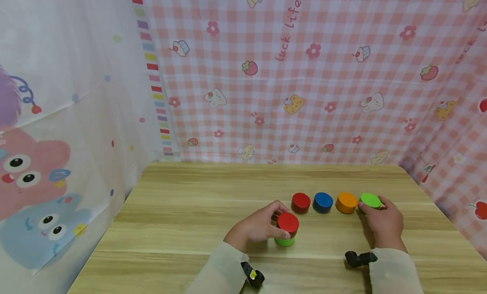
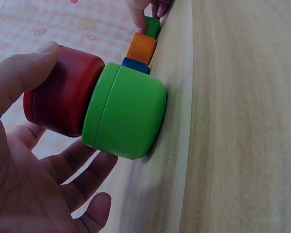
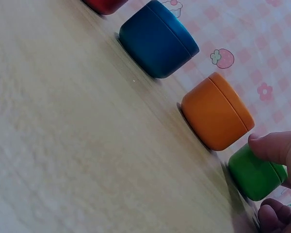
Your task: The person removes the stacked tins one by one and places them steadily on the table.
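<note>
My left hand (image 1: 255,227) grips a round red lidded tin (image 1: 288,222) between thumb and fingers. That tin sits on a green lidded tin (image 1: 285,242) standing on the table; in the left wrist view the red tin (image 2: 68,94) appears against the lid of the green tin (image 2: 131,114). Farther right, my right hand (image 1: 387,222) pinches another green tin (image 1: 370,200) at the end of a row, thumb on its near left side. In the right wrist view this green tin (image 3: 254,174) stands on the tabletop, partly covered by the thumb.
Left of the right hand, a red tin (image 1: 301,203), a blue tin (image 1: 323,202) and an orange tin (image 1: 346,203) stand in line with small gaps. The wooden table (image 1: 182,209) meets a pink checked cloth (image 1: 236,86) behind and a white printed cloth (image 1: 102,116) at left.
</note>
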{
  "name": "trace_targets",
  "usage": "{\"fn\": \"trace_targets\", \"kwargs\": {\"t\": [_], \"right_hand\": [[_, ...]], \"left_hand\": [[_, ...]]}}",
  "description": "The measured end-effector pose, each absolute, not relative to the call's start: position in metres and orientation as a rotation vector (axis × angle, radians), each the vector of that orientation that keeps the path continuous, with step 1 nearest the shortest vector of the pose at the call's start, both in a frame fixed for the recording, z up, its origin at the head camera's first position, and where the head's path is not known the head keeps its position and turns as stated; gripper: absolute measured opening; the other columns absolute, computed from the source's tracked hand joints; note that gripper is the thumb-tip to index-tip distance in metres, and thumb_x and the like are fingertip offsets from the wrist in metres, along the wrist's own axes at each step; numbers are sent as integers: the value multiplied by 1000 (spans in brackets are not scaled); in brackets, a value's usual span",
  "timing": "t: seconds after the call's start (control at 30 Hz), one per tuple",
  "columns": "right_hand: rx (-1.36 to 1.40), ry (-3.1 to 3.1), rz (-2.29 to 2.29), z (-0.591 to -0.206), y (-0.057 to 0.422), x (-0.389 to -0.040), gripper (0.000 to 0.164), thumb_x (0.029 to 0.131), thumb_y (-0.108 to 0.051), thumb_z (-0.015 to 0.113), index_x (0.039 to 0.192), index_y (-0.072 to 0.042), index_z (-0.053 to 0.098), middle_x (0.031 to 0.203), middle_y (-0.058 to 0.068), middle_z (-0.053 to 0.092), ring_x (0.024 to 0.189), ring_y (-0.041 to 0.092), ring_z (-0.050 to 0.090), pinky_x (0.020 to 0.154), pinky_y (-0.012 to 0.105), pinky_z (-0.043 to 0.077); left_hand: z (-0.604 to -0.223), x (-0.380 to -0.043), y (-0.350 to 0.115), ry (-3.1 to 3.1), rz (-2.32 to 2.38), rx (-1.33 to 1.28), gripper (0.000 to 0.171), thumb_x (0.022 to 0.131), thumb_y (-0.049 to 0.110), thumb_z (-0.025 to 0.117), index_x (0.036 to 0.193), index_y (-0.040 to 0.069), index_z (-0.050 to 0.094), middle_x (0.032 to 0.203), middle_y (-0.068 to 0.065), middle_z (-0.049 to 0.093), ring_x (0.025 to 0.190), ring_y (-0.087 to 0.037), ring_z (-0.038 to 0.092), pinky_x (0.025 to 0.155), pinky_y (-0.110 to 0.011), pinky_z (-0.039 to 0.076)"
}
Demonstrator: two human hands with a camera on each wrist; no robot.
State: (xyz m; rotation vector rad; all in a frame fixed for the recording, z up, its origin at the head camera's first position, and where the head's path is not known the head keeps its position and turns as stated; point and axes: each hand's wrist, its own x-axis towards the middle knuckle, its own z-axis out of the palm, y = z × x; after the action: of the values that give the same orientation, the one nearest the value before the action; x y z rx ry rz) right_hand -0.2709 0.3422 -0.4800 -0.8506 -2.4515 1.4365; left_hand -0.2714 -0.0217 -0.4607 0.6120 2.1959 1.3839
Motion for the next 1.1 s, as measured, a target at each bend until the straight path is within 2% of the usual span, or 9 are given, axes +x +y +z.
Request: {"fn": "trace_targets", "kwargs": {"t": [0.3,0.6,0.93,1.1], "right_hand": [[-835,-2440,1482,-480,344,-272,90,99,-37,70,166,-3,22,161,39,32,146,54,33,122,62,30],[-882,-2277,1627,-474,343,-272,97,98,-47,69,169,-10,14,168,30,24,147,44,31,123,58,31],[-857,-2123,1669,-444,326,-267,91,97,-53,70,169,-23,25,172,13,21,149,35,30,123,50,35],[-790,-2123,1661,-427,312,-265,85,97,-49,72,167,-24,30,169,12,26,143,33,35,118,47,39]], "left_hand": [[-459,-271,-21,2196,1383,607,47,88,18,86,125,28,58,121,9,62,116,-15,58,107,-43,46],[-459,-271,-21,2193,1390,604,48,87,16,87,124,28,59,122,8,62,116,-15,58,106,-42,47],[-460,-271,-20,2188,1400,607,49,86,15,87,124,28,59,124,8,61,116,-15,57,107,-43,47],[-460,-271,-20,2193,1399,610,50,86,16,87,125,28,58,124,8,61,117,-15,57,107,-44,46]]}}
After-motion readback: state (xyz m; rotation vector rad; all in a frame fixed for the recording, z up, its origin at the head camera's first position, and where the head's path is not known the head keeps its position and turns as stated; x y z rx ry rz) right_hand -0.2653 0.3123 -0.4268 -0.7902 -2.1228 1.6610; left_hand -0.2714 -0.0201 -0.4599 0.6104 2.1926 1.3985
